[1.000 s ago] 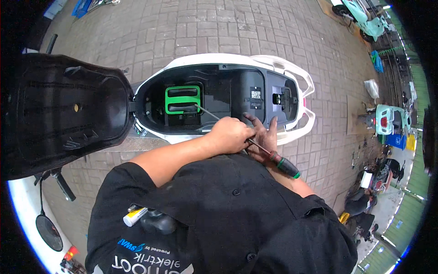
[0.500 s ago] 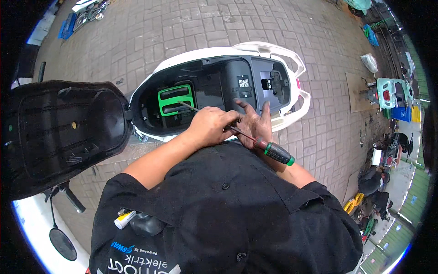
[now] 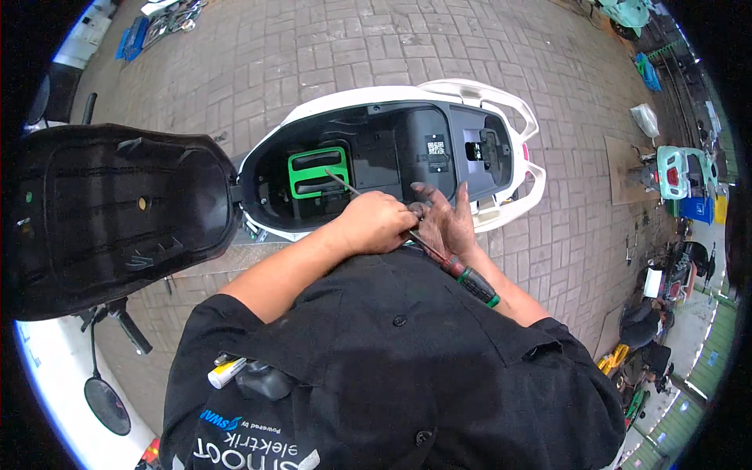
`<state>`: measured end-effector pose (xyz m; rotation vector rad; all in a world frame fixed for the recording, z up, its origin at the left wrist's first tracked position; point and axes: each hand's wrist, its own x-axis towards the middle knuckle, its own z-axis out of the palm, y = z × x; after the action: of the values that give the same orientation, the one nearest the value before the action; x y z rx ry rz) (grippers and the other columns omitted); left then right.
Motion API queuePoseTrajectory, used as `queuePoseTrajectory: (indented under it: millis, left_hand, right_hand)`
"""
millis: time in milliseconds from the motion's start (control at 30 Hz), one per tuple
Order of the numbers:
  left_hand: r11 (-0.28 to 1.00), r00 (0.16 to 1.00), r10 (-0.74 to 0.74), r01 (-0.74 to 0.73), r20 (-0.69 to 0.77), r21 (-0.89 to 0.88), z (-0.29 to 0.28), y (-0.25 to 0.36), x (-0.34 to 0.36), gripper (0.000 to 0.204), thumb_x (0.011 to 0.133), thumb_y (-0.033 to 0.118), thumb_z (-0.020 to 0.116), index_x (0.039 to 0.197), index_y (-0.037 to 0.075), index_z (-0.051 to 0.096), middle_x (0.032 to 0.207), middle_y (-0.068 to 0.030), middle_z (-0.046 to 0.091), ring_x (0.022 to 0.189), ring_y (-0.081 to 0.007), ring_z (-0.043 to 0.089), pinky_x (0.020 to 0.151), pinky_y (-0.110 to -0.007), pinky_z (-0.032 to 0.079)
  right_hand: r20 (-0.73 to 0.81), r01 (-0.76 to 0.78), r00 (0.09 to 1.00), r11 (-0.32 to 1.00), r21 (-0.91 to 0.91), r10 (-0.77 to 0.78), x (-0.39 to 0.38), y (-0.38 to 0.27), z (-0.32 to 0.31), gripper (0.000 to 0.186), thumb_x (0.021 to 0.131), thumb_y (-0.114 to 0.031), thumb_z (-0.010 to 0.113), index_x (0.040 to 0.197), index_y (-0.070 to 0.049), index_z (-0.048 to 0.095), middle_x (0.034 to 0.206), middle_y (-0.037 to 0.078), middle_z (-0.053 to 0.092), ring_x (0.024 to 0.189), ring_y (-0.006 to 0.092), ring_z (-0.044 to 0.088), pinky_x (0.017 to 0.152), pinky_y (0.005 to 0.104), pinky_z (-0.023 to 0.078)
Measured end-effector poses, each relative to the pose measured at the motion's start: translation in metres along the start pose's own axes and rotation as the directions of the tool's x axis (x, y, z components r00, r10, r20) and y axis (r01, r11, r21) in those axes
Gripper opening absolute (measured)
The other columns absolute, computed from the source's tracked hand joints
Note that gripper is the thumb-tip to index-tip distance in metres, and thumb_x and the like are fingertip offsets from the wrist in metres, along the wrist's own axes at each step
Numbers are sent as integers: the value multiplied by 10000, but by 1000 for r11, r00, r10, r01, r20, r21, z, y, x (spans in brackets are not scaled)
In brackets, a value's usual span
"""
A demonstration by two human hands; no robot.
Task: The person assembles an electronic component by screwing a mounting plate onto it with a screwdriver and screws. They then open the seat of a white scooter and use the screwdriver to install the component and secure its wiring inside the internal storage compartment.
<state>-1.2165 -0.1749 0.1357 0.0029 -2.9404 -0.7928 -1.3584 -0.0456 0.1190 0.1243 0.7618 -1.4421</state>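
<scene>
- Brick paving surrounds a scooter.
- The screwdriver slants past both hands, tip over the compartment.
- Left hand grasps its shaft; right hand's fingers spread.
- Likely stiff, light; grip its handle.

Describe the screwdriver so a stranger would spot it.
Find the white scooter with its seat raised. By its near side, the left hand grips the screwdriver beside the open right hand. Its dark handle, red by the shaft, green at the end, sets it apart.
</scene>
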Motion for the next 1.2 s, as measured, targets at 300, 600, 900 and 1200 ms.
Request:
queuePoseTrajectory:
  millis: [300, 600, 900, 1200]
  left_hand:
    - [999, 1000, -21, 22, 9, -42, -1, -2, 3, 217, 721, 243, 708, 893, 112, 696, 802, -96, 683, 819, -303, 677, 752, -425, 534]
    - [977, 985, -41, 74, 166, -201, -11, -8, 9, 230, 746, 218, 709, 964, 150, 725, 857, -110, 698, 840, -324, 673, 754, -434, 541]
    - [957, 963, -131, 186, 237, -224, -17, 1, 16, 235, 755, 219, 689, 964, 111, 685, 864, -149, 690, 850, -369, 665, 758, -482, 528]
    - [952, 957, -161, 216, 243, -218, -10, 0, 11, 277, 772, 237, 659, 990, 66, 655, 885, -183, 684, 873, -385, 660, 773, -487, 523]
  right_hand:
    - [10, -19, 1000, 1000, -7, 19, -3, -5, -1, 794, 920, -738, 343, 1302, -46, 416, 888, 131, 599, 849, 290, 622, 752, 417, 510]
    - [91, -14, 996, 999, -30, 16, -3, -7, 0, 779, 933, -711, 359, 1298, -23, 399, 940, 183, 610, 908, 326, 631, 811, 455, 519]
    - [144, -30, 989, 998, -57, 38, -1, -11, -10, 771, 961, -670, 348, 1337, 4, 346, 1048, 220, 631, 953, 333, 649, 843, 433, 535]
    - [13, -73, 997, 990, -124, 75, -4, -17, 11, 679, 973, -634, 388, 1296, -37, 401, 1003, 173, 622, 912, 261, 645, 721, 386, 550]
